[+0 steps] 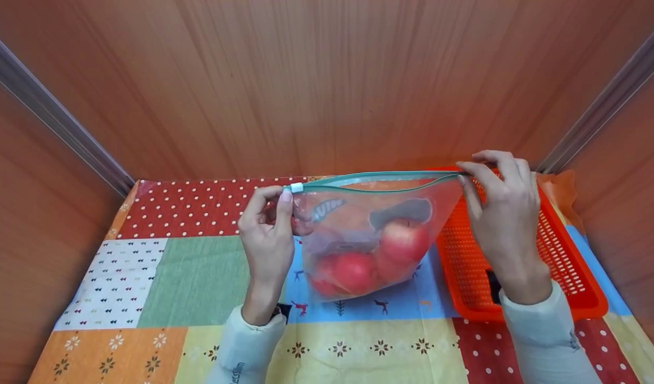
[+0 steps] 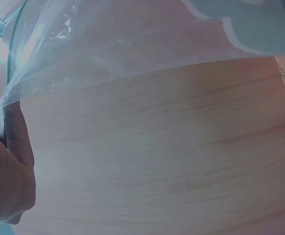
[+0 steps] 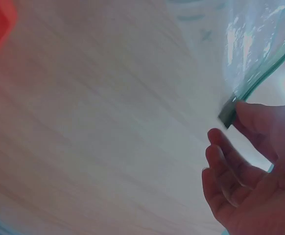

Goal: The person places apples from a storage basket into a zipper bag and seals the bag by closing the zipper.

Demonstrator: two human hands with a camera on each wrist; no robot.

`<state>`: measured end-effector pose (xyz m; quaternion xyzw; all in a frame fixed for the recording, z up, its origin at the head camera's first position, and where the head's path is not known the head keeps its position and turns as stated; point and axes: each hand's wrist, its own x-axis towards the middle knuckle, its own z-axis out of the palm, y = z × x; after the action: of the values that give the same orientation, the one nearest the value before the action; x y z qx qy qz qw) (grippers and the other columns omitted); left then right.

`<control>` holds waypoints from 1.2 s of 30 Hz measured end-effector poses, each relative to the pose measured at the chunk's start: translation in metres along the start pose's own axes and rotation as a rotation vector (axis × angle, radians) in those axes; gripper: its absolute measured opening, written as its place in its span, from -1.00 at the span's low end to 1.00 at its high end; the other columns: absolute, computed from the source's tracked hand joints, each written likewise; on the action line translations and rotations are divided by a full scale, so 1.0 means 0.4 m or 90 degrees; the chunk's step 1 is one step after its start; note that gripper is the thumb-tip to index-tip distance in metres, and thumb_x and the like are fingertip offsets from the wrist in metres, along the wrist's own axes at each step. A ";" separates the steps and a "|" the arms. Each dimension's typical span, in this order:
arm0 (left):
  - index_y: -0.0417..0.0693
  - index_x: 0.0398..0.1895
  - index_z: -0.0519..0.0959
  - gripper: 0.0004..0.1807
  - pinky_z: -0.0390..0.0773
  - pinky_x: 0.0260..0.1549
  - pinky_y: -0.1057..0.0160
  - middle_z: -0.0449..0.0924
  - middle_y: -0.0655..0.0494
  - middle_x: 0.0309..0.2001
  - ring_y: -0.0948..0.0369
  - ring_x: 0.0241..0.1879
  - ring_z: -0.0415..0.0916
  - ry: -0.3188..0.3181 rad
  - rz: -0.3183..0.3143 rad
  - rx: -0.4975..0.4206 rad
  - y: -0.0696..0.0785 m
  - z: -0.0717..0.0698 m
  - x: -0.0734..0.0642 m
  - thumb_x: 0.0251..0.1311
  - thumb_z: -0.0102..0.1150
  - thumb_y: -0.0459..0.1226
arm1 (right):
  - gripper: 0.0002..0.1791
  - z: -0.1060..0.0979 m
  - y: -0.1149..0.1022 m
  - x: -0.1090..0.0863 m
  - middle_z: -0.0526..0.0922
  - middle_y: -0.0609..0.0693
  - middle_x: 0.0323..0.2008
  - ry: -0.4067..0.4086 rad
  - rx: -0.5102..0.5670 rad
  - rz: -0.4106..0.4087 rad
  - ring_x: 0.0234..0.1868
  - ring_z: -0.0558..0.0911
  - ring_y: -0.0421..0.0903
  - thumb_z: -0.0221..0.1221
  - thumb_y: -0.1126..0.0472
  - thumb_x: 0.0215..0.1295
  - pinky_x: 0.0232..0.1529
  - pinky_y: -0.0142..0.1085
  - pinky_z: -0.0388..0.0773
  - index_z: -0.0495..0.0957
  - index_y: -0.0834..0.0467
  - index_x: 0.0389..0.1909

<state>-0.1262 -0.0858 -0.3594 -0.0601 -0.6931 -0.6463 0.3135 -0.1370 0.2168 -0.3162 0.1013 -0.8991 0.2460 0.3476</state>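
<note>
A clear zip bag (image 1: 337, 240) with a green zip strip (image 1: 391, 173) hangs between both hands. Several red apples (image 1: 404, 242) lie in its lower part. My left hand (image 1: 268, 245) pinches the bag's left top corner, thumb right at the white slider (image 1: 296, 187). At the opposite top corner, my right hand (image 1: 505, 213) pinches the strip's end between thumb and index finger. Its other fingers (image 3: 221, 166) stand free in the right wrist view. Between the two corners the zip's green edges are parted. The left wrist view shows the bag's film (image 2: 108, 54) above the left fingers.
An orange perforated basket (image 1: 556, 266) stands at the right, partly behind the right hand and forearm. Under everything lies a patchwork-patterned cloth (image 1: 199, 282). A wood-grain panel (image 1: 327, 90) rises at the back, with further panels (image 1: 33, 176) at both sides.
</note>
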 end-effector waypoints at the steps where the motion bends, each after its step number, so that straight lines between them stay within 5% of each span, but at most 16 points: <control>1: -0.31 -0.04 0.62 -0.86 0.63 -0.49 0.37 0.65 -0.10 -0.23 0.15 -0.44 0.56 0.002 -0.002 -0.003 0.001 0.002 0.000 0.46 0.21 -0.40 | -0.72 0.002 -0.011 -0.004 0.60 0.25 0.16 0.003 0.002 -0.001 0.11 0.51 0.23 0.35 0.31 0.40 0.17 0.14 0.44 0.74 0.27 0.09; 14: -0.33 -0.03 0.61 -0.86 0.68 -0.47 0.35 0.67 -0.12 -0.22 0.18 -0.39 0.63 0.026 -0.018 -0.017 0.010 0.014 -0.010 0.47 0.20 -0.42 | -0.71 0.085 -0.216 -0.041 0.64 0.21 0.14 0.009 0.049 -0.170 0.15 0.57 0.19 0.41 0.27 0.35 0.13 0.06 0.55 0.76 0.18 0.06; 23: -0.36 -0.04 0.60 -0.87 0.74 -0.43 0.29 0.67 -0.15 -0.23 0.19 -0.38 0.71 0.026 -0.011 -0.030 0.007 0.017 -0.012 0.46 0.20 -0.44 | -0.60 0.144 -0.327 -0.030 0.62 0.14 0.21 -0.066 0.040 -0.198 0.20 0.57 0.09 0.44 0.15 0.34 0.25 0.03 0.58 0.74 0.09 0.18; 36: -0.38 -0.05 0.61 -0.88 0.76 -0.34 0.30 0.67 -0.17 -0.16 0.09 -0.29 0.71 0.039 0.005 -0.021 0.006 0.022 -0.017 0.44 0.20 -0.47 | -0.63 0.198 -0.374 0.000 0.64 0.12 0.17 -0.079 0.047 -0.212 0.18 0.59 0.07 0.42 0.06 0.36 0.23 -0.01 0.61 0.76 0.09 0.13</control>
<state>-0.1226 -0.0748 -0.3606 -0.0482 -0.6720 -0.6582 0.3359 -0.1297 0.0478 -0.3111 0.2765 -0.8801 0.2112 0.3231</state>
